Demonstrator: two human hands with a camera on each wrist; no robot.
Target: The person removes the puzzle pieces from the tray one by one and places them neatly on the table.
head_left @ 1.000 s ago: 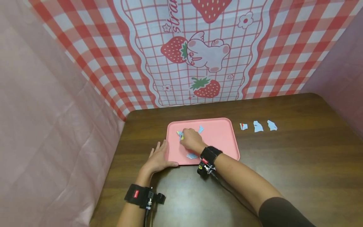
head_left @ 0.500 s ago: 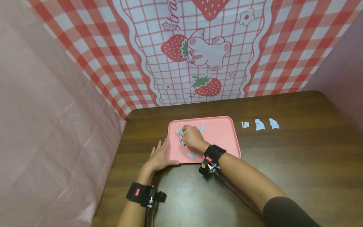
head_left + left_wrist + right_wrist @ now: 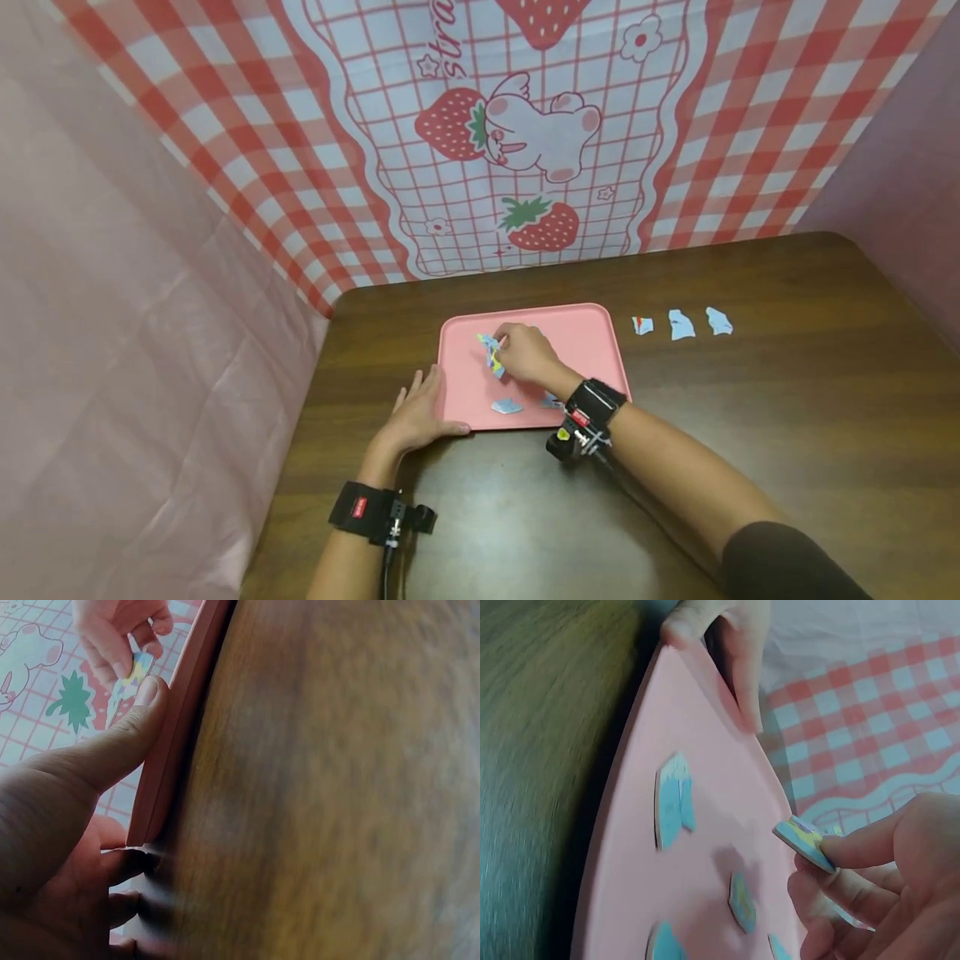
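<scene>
Thumb and fingers of my right hand (image 3: 528, 354) pinch a flat, irregular puzzle piece (image 3: 806, 841), blue and yellow, above the pink tray (image 3: 585, 350). Under and around that hand lie several loose pieces: a light blue one (image 3: 673, 802), a yellowish-green one (image 3: 741, 900) and another blue one (image 3: 666, 943). In the head view the right hand and wrist partly cover these pieces. My left hand (image 3: 416, 417) rests at the tray's near left corner. Its thumb (image 3: 135, 735) lies along the front rim, and the other fingers stretch along the left side.
On the brown wooden table (image 3: 787, 417), right of the tray, sit three separate pieces in a row: one with red (image 3: 642, 325), a pale blue one (image 3: 681, 324) and another pale blue one (image 3: 718, 321). A checked strawberry cloth (image 3: 540, 133) hangs behind the table.
My right hand has risen from the tray's left part and shifted slightly right, carrying the puzzle piece. The left hand stays at the tray's corner.
</scene>
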